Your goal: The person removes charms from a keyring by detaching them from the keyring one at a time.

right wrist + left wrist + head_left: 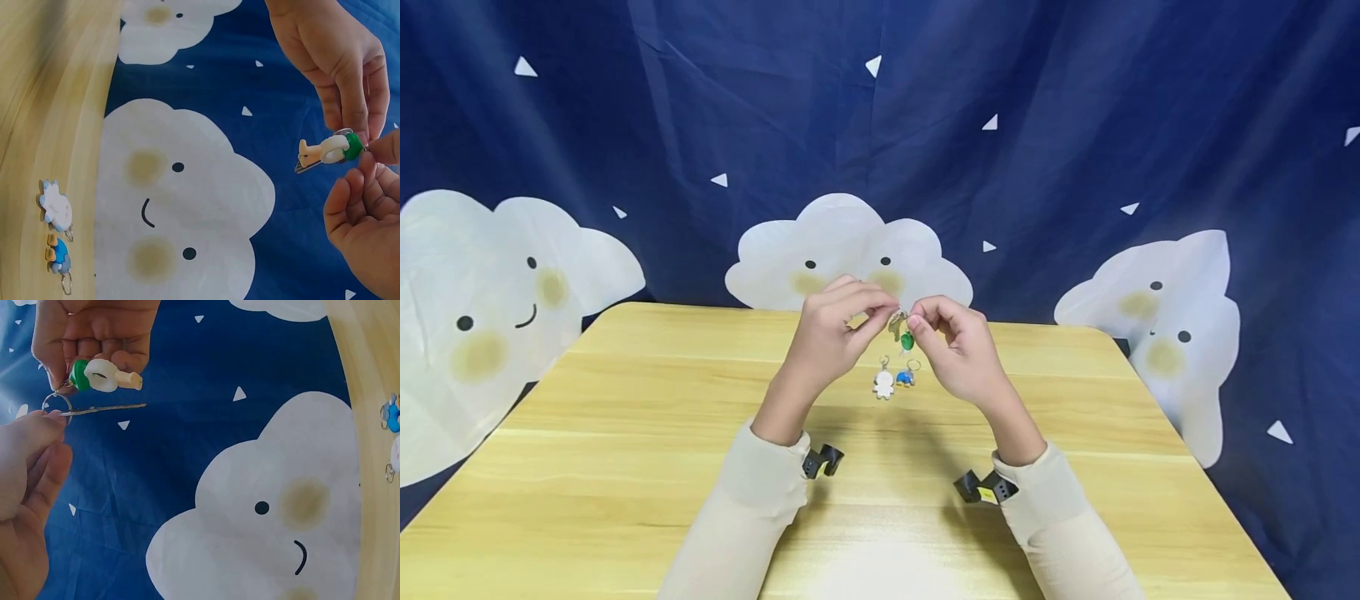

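My left hand [838, 329] pinches a brass-coloured key [109, 409] by its head, thumb against the fingers. A metal key ring [47, 400] runs from there to my right hand [958, 354], whose thumb and fingertip pinch it beside the charm's small link. From this ring hangs a small figure charm [334, 147] with a green top, a white middle and peach-coloured legs. Both hands are raised above the far part of the table. On the wood below lie a white figure keychain [883, 383] and a blue figure keychain [906, 378], each with its own ring.
The light wooden table [647, 467] ends at a far edge just behind the hands. Beyond hangs a dark blue curtain [1060, 167] printed with white clouds and triangles. Black wrist cameras, left [822, 461] and right [985, 487], sit on the light sleeves.
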A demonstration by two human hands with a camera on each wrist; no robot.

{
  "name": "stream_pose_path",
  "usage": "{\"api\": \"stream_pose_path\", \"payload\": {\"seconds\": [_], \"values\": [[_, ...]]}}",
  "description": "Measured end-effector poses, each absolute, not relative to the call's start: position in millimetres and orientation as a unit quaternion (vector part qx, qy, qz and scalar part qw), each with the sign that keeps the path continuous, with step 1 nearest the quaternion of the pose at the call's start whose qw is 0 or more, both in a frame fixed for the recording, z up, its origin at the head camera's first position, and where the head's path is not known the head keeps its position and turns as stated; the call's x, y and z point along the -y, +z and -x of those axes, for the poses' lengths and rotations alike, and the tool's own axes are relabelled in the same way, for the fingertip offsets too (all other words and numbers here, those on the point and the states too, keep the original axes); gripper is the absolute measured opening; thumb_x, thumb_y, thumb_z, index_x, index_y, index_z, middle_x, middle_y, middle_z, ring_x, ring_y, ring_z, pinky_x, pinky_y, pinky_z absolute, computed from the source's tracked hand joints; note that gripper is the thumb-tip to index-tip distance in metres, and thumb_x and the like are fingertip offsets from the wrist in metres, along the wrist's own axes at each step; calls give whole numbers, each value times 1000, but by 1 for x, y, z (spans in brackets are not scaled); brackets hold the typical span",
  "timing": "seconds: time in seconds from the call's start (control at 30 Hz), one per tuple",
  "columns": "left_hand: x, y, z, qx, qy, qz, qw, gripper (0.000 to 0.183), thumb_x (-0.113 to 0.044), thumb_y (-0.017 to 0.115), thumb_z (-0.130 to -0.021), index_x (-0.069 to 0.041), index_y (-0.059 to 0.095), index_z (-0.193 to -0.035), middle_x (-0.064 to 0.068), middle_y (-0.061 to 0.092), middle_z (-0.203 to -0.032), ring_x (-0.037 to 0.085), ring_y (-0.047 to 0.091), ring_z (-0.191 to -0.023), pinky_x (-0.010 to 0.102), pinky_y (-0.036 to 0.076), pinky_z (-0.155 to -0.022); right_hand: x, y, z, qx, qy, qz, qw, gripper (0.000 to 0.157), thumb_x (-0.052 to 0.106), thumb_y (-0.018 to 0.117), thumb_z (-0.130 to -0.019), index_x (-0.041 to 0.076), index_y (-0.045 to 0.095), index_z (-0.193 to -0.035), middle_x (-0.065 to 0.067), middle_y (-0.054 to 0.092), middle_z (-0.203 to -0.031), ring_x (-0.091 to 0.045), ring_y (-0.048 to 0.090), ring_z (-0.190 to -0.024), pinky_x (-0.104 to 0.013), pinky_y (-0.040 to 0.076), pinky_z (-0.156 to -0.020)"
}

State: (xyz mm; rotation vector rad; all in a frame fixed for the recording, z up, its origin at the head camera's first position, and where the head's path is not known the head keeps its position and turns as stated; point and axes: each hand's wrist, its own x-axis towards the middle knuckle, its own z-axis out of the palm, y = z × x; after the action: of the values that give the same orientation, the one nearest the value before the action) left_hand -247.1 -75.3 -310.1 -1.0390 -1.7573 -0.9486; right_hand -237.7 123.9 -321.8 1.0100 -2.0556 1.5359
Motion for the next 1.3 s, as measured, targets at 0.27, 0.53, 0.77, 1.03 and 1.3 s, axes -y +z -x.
{"api": "stream_pose_path", "payload": {"seconds": [0.27,0.53,0.77,1.03,1.3], "values": [[76,-305,242,719,-307,435,447,6,3,77,-88,-1,76,-91,10,74,-91,24,65,-84,31,56,-76,-124,-321,237,749,532,-348,188,9,2,61,-101,0,64,-92,-3,56,-75,-18,51,-65,-27,43,-59],[75,-308,245,725,-395,403,395,9,2,77,-89,2,76,-97,10,75,-91,22,68,-83,30,57,-73,-122,-320,236,726,550,-364,196,8,-5,60,-99,-4,63,-92,-6,56,-76,-17,51,-68,-24,44,-62],[73,-311,247,725,-454,371,361,10,-1,78,-89,2,76,-98,10,76,-88,18,71,-77,28,59,-72,-122,-321,236,712,562,-374,194,7,-7,58,-99,-6,62,-93,-8,55,-77,-16,50,-68,-24,44,-63],[74,-311,248,716,-426,390,391,5,0,78,-89,-1,77,-93,8,76,-88,18,68,-77,29,57,-67,-121,-322,236,716,560,-370,194,7,-6,59,-99,-5,62,-93,-6,56,-77,-17,51,-68,-25,44,-63],[76,-309,246,709,-384,415,421,5,2,77,-88,-1,77,-93,10,76,-91,22,68,-83,29,55,-71,-121,-322,237,722,554,-367,193,8,-5,58,-99,-5,63,-93,-7,55,-76,-17,50,-68,-24,44,-63]]}}
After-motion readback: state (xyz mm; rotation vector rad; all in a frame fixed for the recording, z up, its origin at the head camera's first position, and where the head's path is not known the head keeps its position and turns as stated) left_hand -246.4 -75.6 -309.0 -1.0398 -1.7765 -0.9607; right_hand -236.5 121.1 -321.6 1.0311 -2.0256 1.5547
